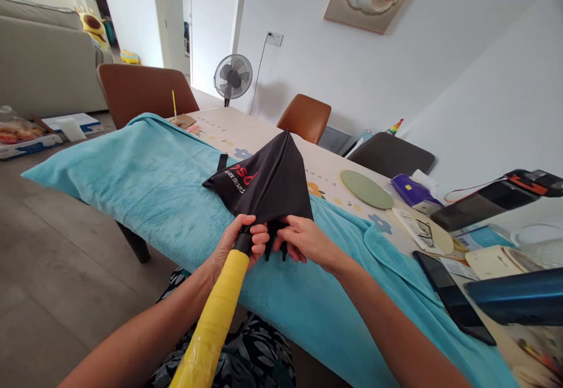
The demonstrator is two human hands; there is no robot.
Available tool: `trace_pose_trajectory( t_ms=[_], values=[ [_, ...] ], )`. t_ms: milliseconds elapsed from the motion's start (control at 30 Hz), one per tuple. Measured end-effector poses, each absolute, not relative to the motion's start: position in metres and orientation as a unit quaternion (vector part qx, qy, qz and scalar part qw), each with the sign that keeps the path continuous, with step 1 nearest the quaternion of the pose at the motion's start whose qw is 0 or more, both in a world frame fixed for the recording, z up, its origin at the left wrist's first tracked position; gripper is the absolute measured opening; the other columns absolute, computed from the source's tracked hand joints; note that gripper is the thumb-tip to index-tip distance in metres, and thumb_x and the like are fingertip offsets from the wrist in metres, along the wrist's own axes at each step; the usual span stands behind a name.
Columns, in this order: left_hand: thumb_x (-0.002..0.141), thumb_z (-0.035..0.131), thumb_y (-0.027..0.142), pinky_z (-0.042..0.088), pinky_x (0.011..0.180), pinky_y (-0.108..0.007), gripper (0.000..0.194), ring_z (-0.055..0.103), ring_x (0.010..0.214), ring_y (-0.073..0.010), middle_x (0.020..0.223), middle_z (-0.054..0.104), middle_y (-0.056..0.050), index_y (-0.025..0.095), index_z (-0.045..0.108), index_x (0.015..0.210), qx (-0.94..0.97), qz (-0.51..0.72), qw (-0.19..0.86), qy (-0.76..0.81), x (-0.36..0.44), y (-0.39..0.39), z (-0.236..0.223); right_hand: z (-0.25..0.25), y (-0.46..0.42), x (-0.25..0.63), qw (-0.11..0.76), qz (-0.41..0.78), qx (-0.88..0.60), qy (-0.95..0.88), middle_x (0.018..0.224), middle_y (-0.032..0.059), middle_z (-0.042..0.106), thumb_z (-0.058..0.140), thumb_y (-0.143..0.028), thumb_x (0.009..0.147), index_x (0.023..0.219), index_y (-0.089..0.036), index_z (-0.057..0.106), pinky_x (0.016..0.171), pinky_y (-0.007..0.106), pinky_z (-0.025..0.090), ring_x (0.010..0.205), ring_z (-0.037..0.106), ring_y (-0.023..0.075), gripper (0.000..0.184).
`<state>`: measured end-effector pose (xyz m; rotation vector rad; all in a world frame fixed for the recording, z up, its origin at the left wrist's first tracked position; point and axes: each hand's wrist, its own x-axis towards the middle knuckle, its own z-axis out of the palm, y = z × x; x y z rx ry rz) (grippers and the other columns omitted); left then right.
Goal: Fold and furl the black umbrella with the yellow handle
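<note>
A black folded umbrella (268, 180) with red and white lettering lies on a turquoise towel (145, 183) spread over the table, its tip pointing away from me. Its yellow handle (215, 317) reaches back toward my lap. My left hand (240, 238) is closed around the shaft where the handle meets the black canopy. Just to the right, my right hand (301, 238) pinches the canopy's lower edge and rib tips, fingers curled on the fabric.
The table (264, 136) has a flower-print cover. A green round mat (366, 189), purple tissue pack (411, 191), glasses (424, 232), a black phone (453, 297) and a blue cylinder (519, 294) lie at the right. Brown chairs (141, 89) stand behind, a fan (233, 77) by the wall.
</note>
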<state>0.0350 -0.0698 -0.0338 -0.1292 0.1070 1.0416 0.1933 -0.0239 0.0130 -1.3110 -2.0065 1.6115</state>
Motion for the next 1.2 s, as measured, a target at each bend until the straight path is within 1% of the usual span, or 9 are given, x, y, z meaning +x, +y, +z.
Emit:
trace_pose_trajectory(
  t_ms=[167,267,400,567,700,867,1033,1100,1200],
  values=[
    [0.080,0.040,0.016,0.039,0.036,-0.016,0.007,0.042,0.045,-0.0068,0.055,0.037,0.005,0.012,0.044,0.084,-0.062,0.499,0.864,0.037,0.035,-0.070,-0.035,0.002,-0.027,0.188,0.328,0.603,-0.474,-0.551,0.081,0.0022,0.066,0.050,-0.020,0.076,0.113,-0.020,0.046,0.031,0.018,0.037,0.040,0.050,0.0075,0.037],
    [0.081,0.040,0.016,0.039,0.036,-0.016,0.007,0.043,0.045,-0.0068,0.056,0.037,0.005,0.012,0.045,0.085,-0.057,0.499,0.864,0.038,0.035,-0.069,-0.035,-0.001,-0.024,0.185,0.407,0.614,-0.463,-0.492,0.084,0.0028,0.064,0.053,-0.015,0.072,0.102,-0.019,0.054,0.051,0.025,0.054,0.062,0.062,0.0123,0.030],
    [0.081,0.041,0.017,0.038,0.035,-0.016,0.006,0.042,0.045,-0.0067,0.056,0.037,0.005,0.013,0.044,0.083,-0.052,0.499,0.864,0.046,0.035,-0.069,-0.035,-0.006,-0.011,0.179,0.399,0.659,-0.442,-0.459,0.081,0.0045,0.065,0.054,-0.007,0.066,0.078,-0.014,0.061,0.076,0.032,0.056,0.077,0.065,0.0156,0.016],
    [0.080,0.042,0.017,0.038,0.035,-0.016,0.004,0.041,0.045,-0.0066,0.056,0.036,0.005,0.014,0.044,0.082,-0.048,0.497,0.865,0.054,0.035,-0.068,-0.036,-0.015,0.005,0.168,0.402,0.660,-0.462,-0.436,0.070,0.0025,0.065,0.053,-0.004,0.062,0.070,-0.015,0.060,0.061,0.028,0.056,0.063,0.062,0.0140,0.016],
    [0.080,0.041,0.018,0.038,0.035,-0.016,0.008,0.041,0.044,-0.0066,0.056,0.035,0.005,0.013,0.046,0.084,-0.046,0.491,0.868,0.059,0.035,-0.068,-0.035,-0.015,0.013,0.162,0.446,0.637,-0.469,-0.419,0.058,-0.0004,0.060,0.052,-0.005,0.063,0.066,-0.017,0.056,0.044,0.021,0.049,0.050,0.055,0.0108,0.013],
    [0.082,0.039,0.019,0.040,0.035,-0.017,0.010,0.042,0.044,-0.0069,0.055,0.037,0.005,0.012,0.046,0.083,-0.042,0.490,0.869,0.048,0.035,-0.067,-0.035,-0.006,0.016,0.161,0.315,0.670,-0.502,-0.448,0.060,0.0065,0.062,0.043,-0.013,0.077,0.072,-0.014,0.054,0.044,0.026,0.051,0.047,0.058,0.0141,0.012],
    [0.082,0.040,0.019,0.040,0.035,-0.016,0.011,0.043,0.044,-0.0068,0.055,0.039,0.005,0.010,0.046,0.087,-0.040,0.492,0.868,0.046,0.036,-0.068,-0.037,-0.002,0.018,0.162,0.179,0.669,-0.536,-0.482,0.060,0.0106,0.061,0.042,-0.042,0.086,0.075,-0.011,0.053,0.047,0.034,0.054,0.048,0.061,0.0187,0.034],
    [0.081,0.041,0.019,0.041,0.035,-0.016,0.012,0.043,0.044,-0.0066,0.056,0.039,0.005,0.010,0.046,0.088,-0.039,0.493,0.868,0.042,0.036,-0.068,-0.037,-0.003,0.019,0.161,0.156,0.691,-0.523,-0.475,0.060,0.0107,0.061,0.042,-0.048,0.085,0.075,-0.010,0.054,0.049,0.034,0.054,0.050,0.061,0.0191,0.041],
    [0.081,0.043,0.019,0.041,0.036,-0.016,0.013,0.043,0.045,-0.0067,0.056,0.040,0.005,0.009,0.047,0.088,-0.035,0.491,0.869,0.034,0.035,-0.068,-0.038,-0.005,0.019,0.157,0.185,0.733,-0.490,-0.434,0.058,0.0055,0.058,0.047,-0.041,0.084,0.075,-0.012,0.054,0.051,0.030,0.053,0.050,0.058,0.0152,0.031]
  ],
)
